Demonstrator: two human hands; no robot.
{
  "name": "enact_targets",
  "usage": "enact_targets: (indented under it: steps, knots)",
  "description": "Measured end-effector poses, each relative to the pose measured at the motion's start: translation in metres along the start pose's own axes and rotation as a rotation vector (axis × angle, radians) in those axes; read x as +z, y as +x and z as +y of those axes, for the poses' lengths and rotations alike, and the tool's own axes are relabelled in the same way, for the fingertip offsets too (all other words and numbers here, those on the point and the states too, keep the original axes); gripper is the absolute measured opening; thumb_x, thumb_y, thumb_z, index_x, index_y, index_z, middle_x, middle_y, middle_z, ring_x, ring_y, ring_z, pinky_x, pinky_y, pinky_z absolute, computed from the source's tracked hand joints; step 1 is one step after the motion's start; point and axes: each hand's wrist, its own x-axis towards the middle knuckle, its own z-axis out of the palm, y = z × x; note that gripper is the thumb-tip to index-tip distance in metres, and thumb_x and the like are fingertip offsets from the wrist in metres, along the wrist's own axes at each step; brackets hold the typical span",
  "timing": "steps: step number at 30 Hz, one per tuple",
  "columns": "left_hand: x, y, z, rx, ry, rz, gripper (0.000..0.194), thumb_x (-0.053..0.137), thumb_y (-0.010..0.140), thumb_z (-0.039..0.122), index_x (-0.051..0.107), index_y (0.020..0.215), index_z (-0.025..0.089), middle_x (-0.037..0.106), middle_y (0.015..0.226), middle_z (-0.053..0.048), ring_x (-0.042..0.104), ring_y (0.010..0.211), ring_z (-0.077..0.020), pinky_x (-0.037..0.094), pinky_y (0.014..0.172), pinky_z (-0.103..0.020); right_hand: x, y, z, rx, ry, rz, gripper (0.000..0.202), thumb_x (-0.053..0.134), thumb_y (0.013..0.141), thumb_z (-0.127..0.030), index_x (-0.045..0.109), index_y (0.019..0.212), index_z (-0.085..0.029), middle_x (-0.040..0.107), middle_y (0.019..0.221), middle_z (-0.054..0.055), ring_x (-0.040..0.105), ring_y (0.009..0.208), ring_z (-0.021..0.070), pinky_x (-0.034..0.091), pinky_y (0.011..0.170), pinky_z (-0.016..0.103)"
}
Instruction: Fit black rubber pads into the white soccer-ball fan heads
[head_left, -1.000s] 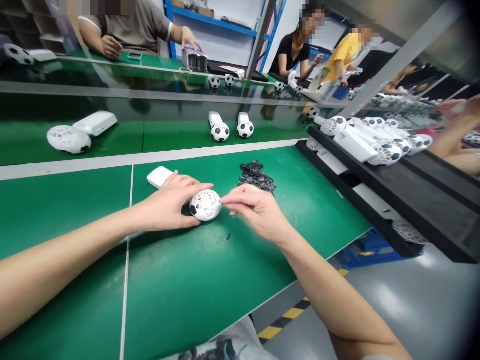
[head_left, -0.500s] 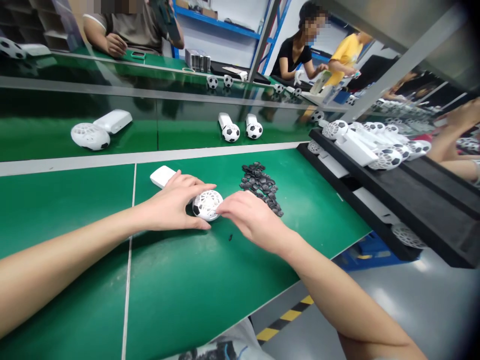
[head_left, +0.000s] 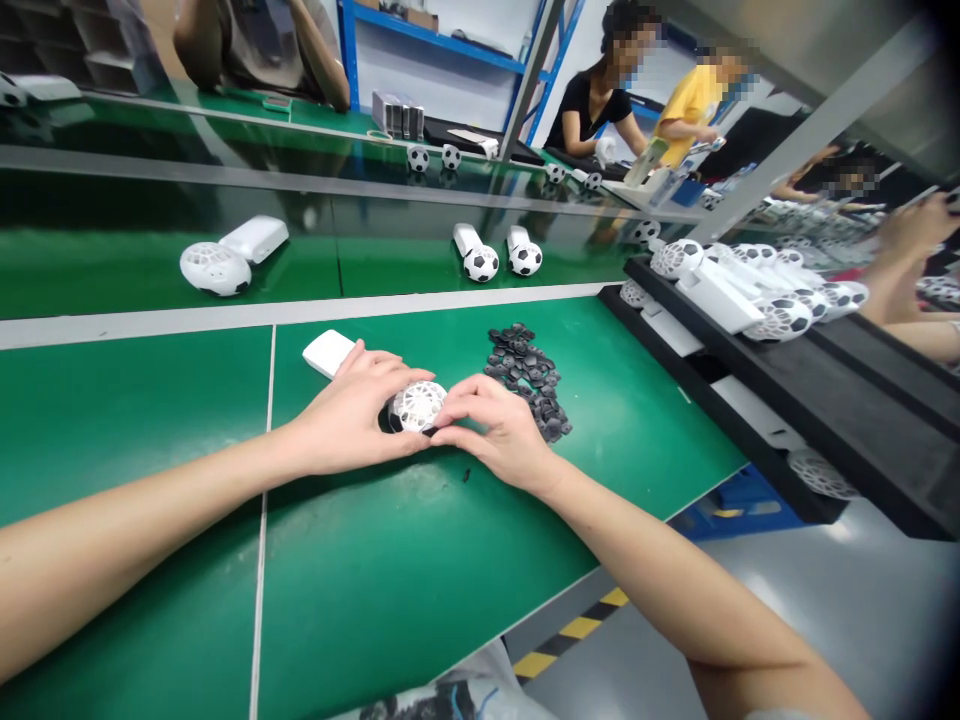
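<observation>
A white handheld fan with a soccer-ball-patterned, open-mesh head (head_left: 418,405) lies on the green bench. Its white handle (head_left: 328,353) sticks out behind my left hand (head_left: 358,408), whose thumb and fingers are closed around the head from the left. From the right, my right hand (head_left: 487,425) pinches a small black piece (head_left: 432,431) against the lower right rim of the head; the fingertips hide most of that piece. Just beyond my right hand is a pile of small black pieces (head_left: 525,370). One loose black bit (head_left: 466,475) lies in front of the hands.
Behind a pale rail, a green conveyor (head_left: 390,265) carries a fan (head_left: 217,268) at left and two more fans (head_left: 481,262) near the middle. Black trays (head_left: 847,400) stacked at right hold several fans and overhang the bench edge. Co-workers (head_left: 592,110) sit across the line.
My right hand has turned, and its thumb and fingers now pinch at the head's lower right rim, where black shows. The fans on the conveyor have shifted right.
</observation>
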Motion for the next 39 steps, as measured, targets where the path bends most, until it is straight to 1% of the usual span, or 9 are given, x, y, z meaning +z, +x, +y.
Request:
enact_targets:
  steps: [11,17,21,25,27,30,33,36,39]
  knots:
    - [0.002,0.0,0.0,0.001,0.002,0.007,0.061,0.06,0.069,0.056,0.052,0.118,0.021,0.056,0.111,-0.008,0.043,0.112,-0.0296,0.012,0.105,-0.056,0.003,0.001,-0.008,0.081,0.074,0.02,0.005,0.063,0.077,-0.016,0.062,0.076,-0.021,0.056,0.082,0.001,0.055,0.086,0.0142,0.047,0.08,0.031]
    - [0.003,0.002,-0.001,0.043,0.01,0.041,0.053,0.057,0.072,0.051,0.053,0.114,0.019,0.059,0.106,-0.008,0.049,0.104,-0.0263,0.018,0.105,-0.051,0.013,-0.005,-0.005,0.213,0.177,0.046,0.009,0.062,0.078,-0.021,0.053,0.077,-0.018,0.05,0.083,0.001,0.052,0.072,0.0103,0.048,0.065,0.024]
    - [0.001,0.004,-0.003,0.058,-0.004,-0.031,0.057,0.059,0.071,0.054,0.051,0.116,0.02,0.058,0.108,-0.008,0.049,0.105,-0.0262,0.016,0.107,-0.052,-0.013,0.0,0.013,0.408,0.211,0.038,0.012,0.055,0.082,-0.029,0.054,0.077,-0.018,0.055,0.071,-0.002,0.052,0.063,0.0094,0.045,0.061,0.023]
    - [-0.002,0.009,-0.007,0.047,0.012,-0.042,0.065,0.06,0.067,0.063,0.053,0.116,0.021,0.058,0.109,-0.008,0.049,0.108,-0.0289,0.013,0.108,-0.054,-0.051,0.004,0.043,0.477,-0.122,0.156,0.011,0.057,0.08,-0.026,0.062,0.077,-0.017,0.062,0.073,0.0,0.055,0.066,0.0114,0.044,0.066,0.026]
    - [-0.004,0.01,-0.009,0.048,0.009,-0.067,0.065,0.058,0.067,0.064,0.054,0.116,0.023,0.058,0.112,-0.008,0.046,0.112,-0.0313,0.016,0.106,-0.056,-0.059,0.007,0.055,0.425,-0.277,0.085,0.008,0.058,0.08,-0.022,0.065,0.077,-0.018,0.065,0.077,0.001,0.056,0.071,0.0125,0.044,0.07,0.026]
    - [-0.006,0.008,-0.011,0.029,-0.001,-0.137,0.064,0.057,0.069,0.063,0.05,0.122,0.029,0.049,0.128,-0.008,0.03,0.126,-0.0363,0.021,0.103,-0.059,-0.057,0.012,0.062,0.237,-0.48,-0.128,0.012,0.055,0.083,-0.019,0.068,0.083,-0.019,0.068,0.089,0.003,0.056,0.087,0.016,0.042,0.082,0.029]
    - [-0.002,0.0,-0.004,-0.05,-0.015,-0.131,0.065,0.055,0.072,0.06,0.043,0.128,0.031,0.04,0.137,-0.007,0.017,0.133,-0.036,0.023,0.101,-0.061,-0.05,0.018,0.06,0.104,-0.693,-0.328,0.019,0.049,0.088,-0.02,0.067,0.091,-0.017,0.067,0.094,0.006,0.051,0.091,0.0201,0.041,0.078,0.031]
    - [0.006,-0.003,0.006,-0.123,-0.079,-0.071,0.067,0.057,0.071,0.061,0.044,0.126,0.025,0.042,0.135,-0.009,0.013,0.135,-0.033,0.027,0.102,-0.056,-0.045,0.024,0.056,0.04,-0.875,-0.435,0.022,0.044,0.089,-0.016,0.065,0.091,-0.012,0.065,0.089,0.01,0.05,0.085,0.0219,0.041,0.071,0.032]
    - [0.009,-0.001,0.007,-0.094,-0.141,-0.052,0.06,0.059,0.072,0.056,0.047,0.121,0.023,0.047,0.131,-0.008,0.011,0.135,-0.0306,0.028,0.104,-0.052,-0.043,0.029,0.054,0.021,-0.982,-0.474,0.021,0.042,0.087,-0.008,0.062,0.093,-0.009,0.062,0.088,0.013,0.05,0.084,0.0226,0.04,0.07,0.032]
